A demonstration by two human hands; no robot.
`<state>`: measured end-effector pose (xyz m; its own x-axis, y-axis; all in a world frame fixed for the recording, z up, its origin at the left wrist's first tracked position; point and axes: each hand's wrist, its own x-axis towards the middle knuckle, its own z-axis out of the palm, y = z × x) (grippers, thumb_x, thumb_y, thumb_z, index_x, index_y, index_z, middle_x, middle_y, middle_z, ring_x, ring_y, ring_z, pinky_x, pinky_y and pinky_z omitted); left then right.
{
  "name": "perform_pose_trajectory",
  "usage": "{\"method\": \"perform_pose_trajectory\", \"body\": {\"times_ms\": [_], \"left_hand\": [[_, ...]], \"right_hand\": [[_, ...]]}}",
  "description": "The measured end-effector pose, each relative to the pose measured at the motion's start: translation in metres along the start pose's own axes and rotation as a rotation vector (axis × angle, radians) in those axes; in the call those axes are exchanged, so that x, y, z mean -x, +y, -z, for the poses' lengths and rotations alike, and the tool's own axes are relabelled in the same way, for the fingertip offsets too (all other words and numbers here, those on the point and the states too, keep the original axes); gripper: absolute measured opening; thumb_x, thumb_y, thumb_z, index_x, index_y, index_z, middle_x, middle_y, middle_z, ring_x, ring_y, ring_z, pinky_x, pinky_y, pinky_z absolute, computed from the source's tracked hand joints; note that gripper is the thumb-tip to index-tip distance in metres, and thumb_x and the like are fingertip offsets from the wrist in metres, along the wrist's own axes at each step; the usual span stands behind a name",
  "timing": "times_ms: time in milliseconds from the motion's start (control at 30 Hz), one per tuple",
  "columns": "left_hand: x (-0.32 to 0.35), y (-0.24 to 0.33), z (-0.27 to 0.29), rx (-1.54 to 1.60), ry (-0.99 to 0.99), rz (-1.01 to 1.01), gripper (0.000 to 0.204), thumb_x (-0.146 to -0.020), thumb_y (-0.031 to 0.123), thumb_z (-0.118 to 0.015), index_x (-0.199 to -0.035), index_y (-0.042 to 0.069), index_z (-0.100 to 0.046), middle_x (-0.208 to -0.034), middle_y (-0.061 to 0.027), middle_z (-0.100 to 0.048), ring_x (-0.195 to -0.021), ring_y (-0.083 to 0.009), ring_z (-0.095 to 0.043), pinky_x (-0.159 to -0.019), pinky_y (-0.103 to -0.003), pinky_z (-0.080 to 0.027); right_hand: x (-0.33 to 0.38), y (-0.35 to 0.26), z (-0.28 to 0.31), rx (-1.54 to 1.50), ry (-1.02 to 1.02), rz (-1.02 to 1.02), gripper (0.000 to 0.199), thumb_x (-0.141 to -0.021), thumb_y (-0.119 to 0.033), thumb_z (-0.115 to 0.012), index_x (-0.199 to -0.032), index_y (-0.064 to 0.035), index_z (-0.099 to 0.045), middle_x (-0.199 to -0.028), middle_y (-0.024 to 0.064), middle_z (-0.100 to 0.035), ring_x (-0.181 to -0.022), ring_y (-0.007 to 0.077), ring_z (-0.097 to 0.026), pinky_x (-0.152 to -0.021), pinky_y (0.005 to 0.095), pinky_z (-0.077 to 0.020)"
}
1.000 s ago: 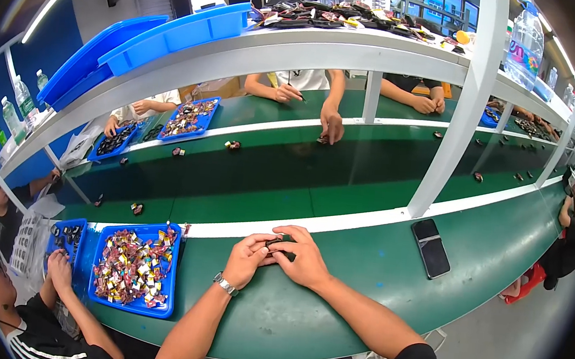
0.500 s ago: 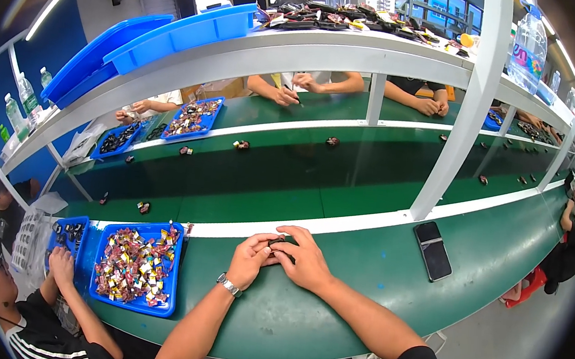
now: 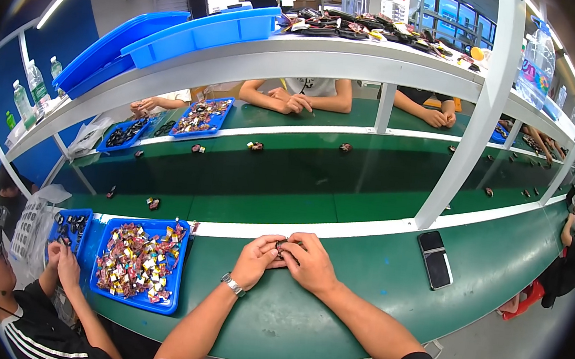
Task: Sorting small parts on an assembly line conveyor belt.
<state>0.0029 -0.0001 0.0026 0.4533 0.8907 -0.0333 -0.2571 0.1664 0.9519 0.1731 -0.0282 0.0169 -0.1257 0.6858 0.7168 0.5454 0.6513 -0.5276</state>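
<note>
A small dark piece (image 3: 279,247), mostly hidden by fingers, sits between the wearer's two hands above the worktop, short of the white rail. The left hand (image 3: 257,260) and the right hand (image 3: 310,263) are both narrowed on it, fingertips pinching. Being so small and held by the tips alone, it could slip if one pinch loosened, and might drop onto the green, smooth-surfaced worktop (image 3: 330,315) or bounce over the white straight rail (image 3: 310,231) onto the dark green flat belt (image 3: 266,184). Any thin tab or lead on it could bend under uneven pressure, though that detail is too small to tell. By the left forearm, one large blue rectangular plastic tray (image 3: 179,281) is heaped with reddish-brown, white and yellow parts, too many to count; a sideways elbow could knock some out. Beyond it is one smaller blue plastic tray (image 3: 90,218) of black pieces, also uncountable, with a co-worker's two hands (image 3: 65,260) beside it. One dark rectangular phone (image 3: 435,260) lies to the right. On the belt, at least six small dark-and-reddish clusters (image 3: 153,203) lie left of the white upright post (image 3: 468,121); farther ones blur together.
</note>
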Motion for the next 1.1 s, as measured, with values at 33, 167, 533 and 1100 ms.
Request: {"method": "perform_pose_trajectory", "body": {"times_ms": [33,167,533,1100], "left_hand": [[0.0,0.0,0.0,0.0,-0.004,0.0,0.032,-0.098,-0.002,-0.041,-0.129,-0.003,-0.046,-0.125,-0.0156,-0.057,-0.112,-0.0228,-0.059,-0.096,-0.037,-0.054],[-0.003,-0.002,-0.002,-0.001,-0.021,0.002,0.031,-0.098,-0.002,-0.041,-0.128,-0.003,-0.047,-0.123,-0.0158,-0.058,-0.112,-0.0224,-0.06,-0.096,-0.037,-0.054],[0.0,-0.002,-0.004,-0.059,0.005,-0.006,0.03,-0.097,-0.003,-0.042,-0.126,-0.004,-0.048,-0.118,-0.015,-0.061,-0.106,-0.0212,-0.063,-0.091,-0.036,-0.056],[-0.002,-0.002,-0.001,-0.048,-0.005,-0.002,0.032,-0.098,0.0,-0.043,-0.13,-0.003,-0.047,-0.122,-0.015,-0.06,-0.108,-0.0202,-0.062,-0.088,-0.034,-0.057]], "right_hand": [[0.0,0.001,-0.001,0.014,0.001,0.002,0.02,-0.072,0.001,-0.073,-0.09,-0.004,-0.067,-0.098,0.0072,-0.059,-0.089,0.0241,-0.059,-0.072,0.0328,-0.0543],[0.001,0.004,-0.001,0.046,0.02,0.004,0.019,-0.072,0.0,-0.073,-0.09,-0.0042,-0.068,-0.097,0.0069,-0.059,-0.088,0.0242,-0.059,-0.071,0.0329,-0.0539],[0.005,0.0,-0.001,0.25,0.04,0.097,0.016,-0.073,-0.004,-0.068,-0.088,-0.0058,-0.065,-0.087,0.0032,-0.058,-0.082,0.0216,-0.057,-0.067,0.0325,-0.0512],[0.001,0.011,-0.006,-0.09,0.055,-0.165,0.019,-0.078,-0.002,-0.073,-0.096,-0.0039,-0.067,-0.097,0.0096,-0.062,-0.076,0.0208,-0.064,-0.065,0.03,-0.0544]]}}
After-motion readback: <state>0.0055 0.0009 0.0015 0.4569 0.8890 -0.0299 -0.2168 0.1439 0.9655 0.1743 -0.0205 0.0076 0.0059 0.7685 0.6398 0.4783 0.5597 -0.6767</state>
